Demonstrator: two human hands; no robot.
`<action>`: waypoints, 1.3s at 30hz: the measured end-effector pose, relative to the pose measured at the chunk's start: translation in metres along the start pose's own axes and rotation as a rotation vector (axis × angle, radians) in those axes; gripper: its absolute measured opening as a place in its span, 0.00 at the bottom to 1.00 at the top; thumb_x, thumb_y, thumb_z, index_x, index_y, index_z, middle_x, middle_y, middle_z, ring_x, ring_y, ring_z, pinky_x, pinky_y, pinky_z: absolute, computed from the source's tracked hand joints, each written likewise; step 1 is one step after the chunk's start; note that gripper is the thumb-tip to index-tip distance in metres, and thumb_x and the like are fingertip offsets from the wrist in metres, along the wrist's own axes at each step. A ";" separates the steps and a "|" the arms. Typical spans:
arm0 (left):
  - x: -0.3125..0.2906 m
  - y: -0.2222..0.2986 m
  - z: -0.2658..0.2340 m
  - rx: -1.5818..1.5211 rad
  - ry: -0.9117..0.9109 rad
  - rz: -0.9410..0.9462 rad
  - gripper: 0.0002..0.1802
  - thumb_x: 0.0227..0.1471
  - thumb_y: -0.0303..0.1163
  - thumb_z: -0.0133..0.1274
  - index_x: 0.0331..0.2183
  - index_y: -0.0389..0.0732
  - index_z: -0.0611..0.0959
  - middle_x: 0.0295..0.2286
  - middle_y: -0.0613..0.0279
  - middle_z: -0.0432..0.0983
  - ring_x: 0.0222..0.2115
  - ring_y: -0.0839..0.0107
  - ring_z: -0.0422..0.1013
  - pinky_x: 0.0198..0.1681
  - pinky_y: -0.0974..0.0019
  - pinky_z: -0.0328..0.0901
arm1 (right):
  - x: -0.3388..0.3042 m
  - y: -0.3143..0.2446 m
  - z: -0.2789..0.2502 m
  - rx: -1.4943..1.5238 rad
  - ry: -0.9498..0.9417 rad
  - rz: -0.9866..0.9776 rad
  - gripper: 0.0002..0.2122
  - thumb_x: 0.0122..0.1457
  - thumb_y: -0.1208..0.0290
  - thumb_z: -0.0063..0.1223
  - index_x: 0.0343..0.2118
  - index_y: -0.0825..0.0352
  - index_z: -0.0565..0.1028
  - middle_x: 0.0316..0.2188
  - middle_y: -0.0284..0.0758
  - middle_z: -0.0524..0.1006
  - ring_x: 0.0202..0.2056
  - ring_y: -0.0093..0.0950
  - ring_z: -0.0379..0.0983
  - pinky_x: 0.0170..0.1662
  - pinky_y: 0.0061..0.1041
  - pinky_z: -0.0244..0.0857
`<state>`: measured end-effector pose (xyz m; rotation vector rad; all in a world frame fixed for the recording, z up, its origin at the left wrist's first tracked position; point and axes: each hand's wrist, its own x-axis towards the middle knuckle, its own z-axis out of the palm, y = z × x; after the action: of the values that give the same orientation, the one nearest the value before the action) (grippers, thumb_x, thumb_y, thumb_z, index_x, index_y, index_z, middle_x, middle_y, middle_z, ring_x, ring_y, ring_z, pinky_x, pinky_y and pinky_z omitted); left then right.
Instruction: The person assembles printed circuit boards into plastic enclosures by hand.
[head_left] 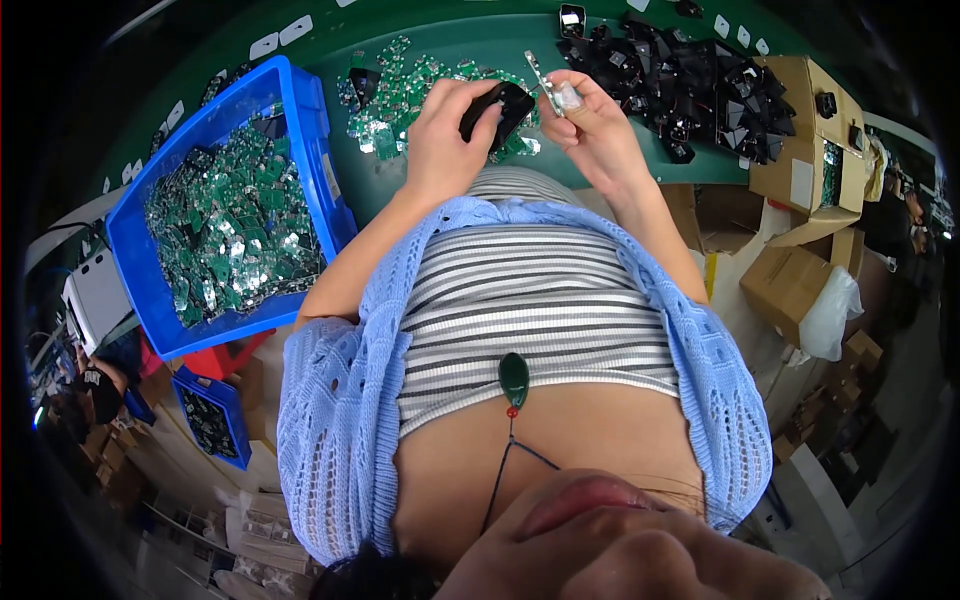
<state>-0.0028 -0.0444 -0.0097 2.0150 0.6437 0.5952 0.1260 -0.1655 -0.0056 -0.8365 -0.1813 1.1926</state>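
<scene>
My left hand (446, 135) is closed around a black plastic housing (515, 106), with its open side partly showing. My right hand (606, 138) pinches a narrow circuit board (540, 78) upright between thumb and fingers. Something whitish and shiny (568, 97) covers or sits at the right thumb tip; I cannot tell which. The board and the housing are close together but apart. Beyond my hands, many small green circuit boards (412, 80) lie scattered on the green tabletop (355, 182).
At my left stands a blue bin (318, 140) heaped with green boards. Black housings (690, 85) are piled on the far right of the table, beside an open cardboard box (795, 170). Further cartons (785, 285) and a smaller blue bin (233, 420) stand lower down.
</scene>
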 end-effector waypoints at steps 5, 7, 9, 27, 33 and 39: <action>0.001 -0.002 -0.001 0.045 0.007 0.001 0.13 0.43 0.30 0.55 0.36 0.44 0.78 0.31 0.59 0.71 0.30 0.60 0.71 0.32 0.64 0.67 | -0.004 0.001 -0.004 -0.117 -0.021 -0.002 0.09 0.58 0.75 0.44 0.41 0.65 0.65 0.25 0.31 0.68 0.19 0.15 0.55 0.22 0.13 0.48; 0.002 -0.002 -0.001 0.058 0.012 0.013 0.13 0.44 0.30 0.55 0.36 0.44 0.78 0.31 0.59 0.71 0.30 0.60 0.71 0.32 0.64 0.67 | -0.006 -0.001 0.004 -0.227 0.038 -0.023 0.09 0.57 0.76 0.45 0.41 0.65 0.65 0.25 0.30 0.68 0.19 0.15 0.56 0.22 0.13 0.48; 0.002 -0.001 -0.001 0.002 -0.008 -0.046 0.13 0.43 0.30 0.56 0.36 0.44 0.78 0.30 0.59 0.71 0.28 0.61 0.71 0.32 0.65 0.67 | -0.006 0.001 0.007 -0.335 0.100 -0.048 0.10 0.57 0.76 0.46 0.41 0.65 0.64 0.24 0.29 0.69 0.19 0.15 0.57 0.22 0.12 0.49; 0.003 0.000 0.002 -0.662 -0.182 -0.507 0.14 0.51 0.30 0.52 0.39 0.34 0.74 0.31 0.63 0.73 0.29 0.80 0.68 0.25 0.74 0.68 | 0.000 0.024 0.005 -0.384 0.215 -0.229 0.11 0.53 0.74 0.53 0.40 0.67 0.72 0.28 0.25 0.70 0.28 0.13 0.64 0.31 0.12 0.59; 0.004 0.004 0.001 -0.614 -0.179 -0.487 0.13 0.51 0.29 0.52 0.39 0.34 0.73 0.31 0.62 0.73 0.28 0.80 0.68 0.22 0.76 0.67 | 0.005 0.036 0.007 -0.582 0.159 -0.495 0.09 0.52 0.76 0.53 0.38 0.66 0.74 0.33 0.29 0.67 0.35 0.17 0.64 0.36 0.15 0.61; 0.005 0.004 -0.004 -0.604 -0.081 -0.491 0.12 0.51 0.29 0.51 0.38 0.34 0.72 0.32 0.61 0.72 0.27 0.79 0.68 0.21 0.75 0.67 | 0.009 0.043 0.011 -0.528 0.180 -0.492 0.08 0.52 0.77 0.53 0.37 0.65 0.75 0.33 0.29 0.66 0.35 0.16 0.64 0.37 0.16 0.61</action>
<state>-0.0008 -0.0404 -0.0041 1.2520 0.7661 0.3497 0.0911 -0.1478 -0.0291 -1.2655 -0.5367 0.6021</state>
